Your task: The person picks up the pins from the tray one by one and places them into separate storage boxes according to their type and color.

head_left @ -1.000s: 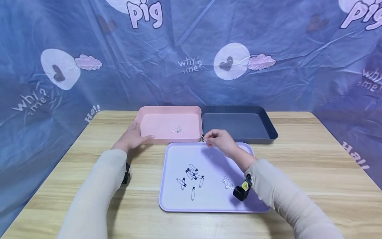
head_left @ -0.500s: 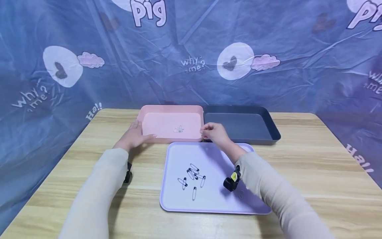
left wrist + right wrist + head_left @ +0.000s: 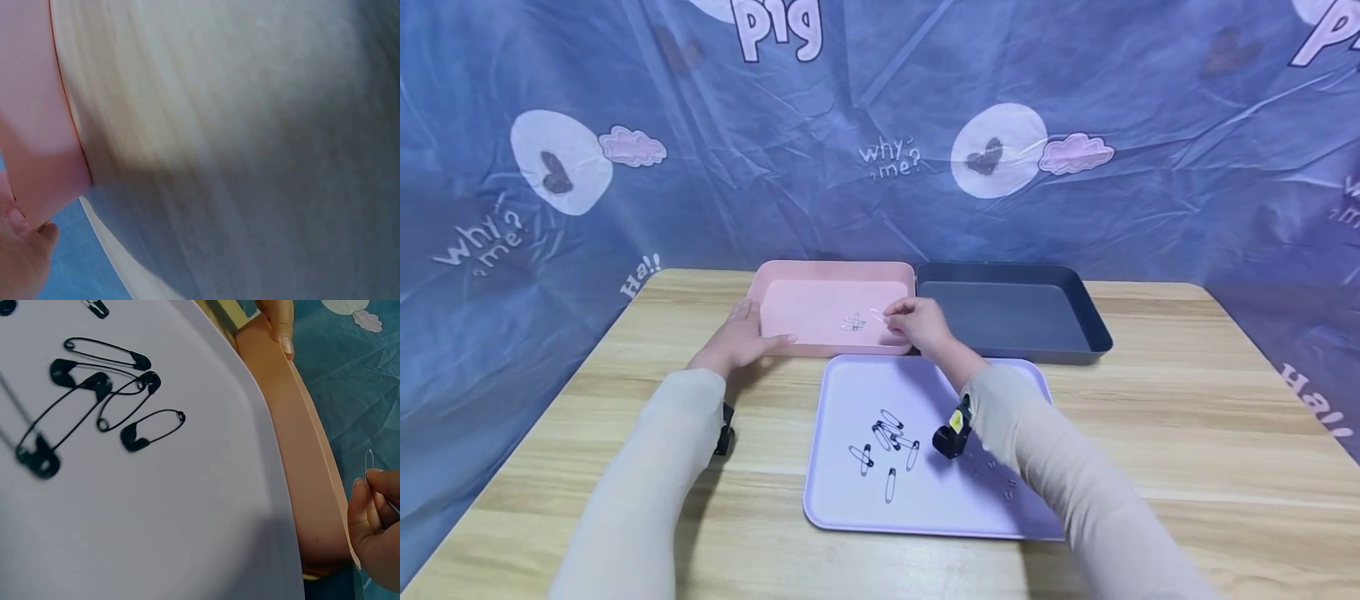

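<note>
Head view: bright, diffuse light; soft shadows lie beside the left sleeve (image 3: 632, 467) on the wooden table (image 3: 760, 500) and below the right sleeve (image 3: 1075, 467) on the lavender tray (image 3: 850, 500). Left wrist view: dim, the table blurred. Right wrist view: black safety pins (image 3: 98, 382) appear comparatively sharp.

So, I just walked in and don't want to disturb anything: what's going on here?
A person is handling safety pins with both hands in play. The right hand pinches a silvery pin over the pink tray, beside a small cluster of pale pins lying in it. The left hand rests against that tray's near left corner. Black safety pins lie on the lavender tray in front, and a dark tray sits next to the pink one.
</note>
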Demonstrator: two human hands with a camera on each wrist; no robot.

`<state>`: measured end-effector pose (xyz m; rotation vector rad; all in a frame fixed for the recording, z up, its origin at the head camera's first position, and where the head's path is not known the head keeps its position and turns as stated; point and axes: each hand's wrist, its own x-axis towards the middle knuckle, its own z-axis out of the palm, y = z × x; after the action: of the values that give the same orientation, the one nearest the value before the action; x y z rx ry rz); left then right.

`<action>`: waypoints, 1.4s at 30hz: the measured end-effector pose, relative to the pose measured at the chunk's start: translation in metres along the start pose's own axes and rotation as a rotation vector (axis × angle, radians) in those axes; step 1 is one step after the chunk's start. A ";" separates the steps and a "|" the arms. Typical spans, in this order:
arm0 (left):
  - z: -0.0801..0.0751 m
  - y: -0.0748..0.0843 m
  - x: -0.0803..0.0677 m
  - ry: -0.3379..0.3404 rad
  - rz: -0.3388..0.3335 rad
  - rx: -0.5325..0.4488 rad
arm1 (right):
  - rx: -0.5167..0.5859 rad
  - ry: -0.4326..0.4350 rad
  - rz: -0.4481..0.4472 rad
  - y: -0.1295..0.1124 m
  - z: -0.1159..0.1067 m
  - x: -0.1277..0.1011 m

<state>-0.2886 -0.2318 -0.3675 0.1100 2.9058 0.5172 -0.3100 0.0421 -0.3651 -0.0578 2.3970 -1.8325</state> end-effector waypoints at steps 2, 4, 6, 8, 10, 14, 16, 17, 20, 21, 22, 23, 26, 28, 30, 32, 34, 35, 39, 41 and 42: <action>0.000 0.000 0.000 0.000 -0.004 -0.003 | -0.012 -0.005 -0.003 -0.001 0.004 0.003; 0.000 0.000 0.000 -0.003 -0.006 -0.003 | -0.045 -0.010 -0.009 -0.002 0.007 0.006; 0.000 0.001 0.000 -0.007 -0.006 -0.004 | -0.085 -0.016 -0.013 -0.002 0.011 0.009; -0.001 0.001 0.001 -0.010 -0.007 -0.001 | -0.123 -0.023 -0.011 -0.002 0.014 0.012; -0.001 0.001 0.001 -0.013 -0.007 -0.001 | -0.158 -0.026 -0.001 -0.003 0.016 0.016; -0.002 0.002 0.001 -0.014 -0.010 -0.002 | -0.213 -0.024 0.023 -0.002 0.021 0.023; -0.003 0.002 0.000 -0.016 -0.012 -0.003 | -0.211 -0.015 0.044 0.000 0.024 0.029; -0.003 0.003 0.000 -0.016 -0.012 -0.002 | -0.199 -0.008 0.025 0.010 0.027 0.041; -0.004 0.003 -0.001 -0.015 -0.009 -0.001 | -0.178 0.004 0.009 0.049 0.038 0.084; -0.004 0.003 -0.001 -0.013 -0.007 0.003 | -0.180 0.012 0.000 0.064 0.043 0.100; -0.003 0.002 -0.001 -0.011 -0.005 0.002 | -0.183 0.015 -0.018 0.079 0.047 0.115; -0.003 0.002 -0.001 -0.008 -0.003 0.001 | -0.192 0.023 -0.033 0.092 0.051 0.129; -0.002 0.001 0.000 -0.008 0.004 -0.004 | -0.262 0.033 0.017 0.089 0.056 0.129; -0.001 0.001 0.000 -0.008 0.007 -0.009 | -0.252 0.030 -0.009 0.093 0.058 0.132; 0.000 0.001 -0.001 -0.007 0.009 -0.013 | -0.276 0.031 0.020 0.096 0.061 0.136; 0.000 0.002 -0.001 -0.002 0.009 -0.016 | -0.230 0.030 -0.018 0.113 0.064 0.151; 0.000 0.002 -0.001 -0.004 0.008 -0.017 | -0.220 0.033 0.004 0.115 0.065 0.153; 0.001 0.002 -0.001 -0.004 0.007 -0.016 | -0.235 0.034 0.032 0.115 0.065 0.154; 0.000 0.003 -0.001 -0.004 0.009 -0.004 | -0.278 0.037 0.069 0.125 0.067 0.167; 0.000 0.002 -0.001 0.000 0.008 -0.004 | -0.317 0.045 0.070 0.137 0.068 0.181; 0.000 0.002 -0.001 0.000 0.007 -0.005 | -0.307 0.043 0.047 0.144 0.069 0.188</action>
<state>-0.2875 -0.2302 -0.3662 0.1195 2.9053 0.5261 -0.4816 -0.0055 -0.5356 0.0096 2.6644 -1.4458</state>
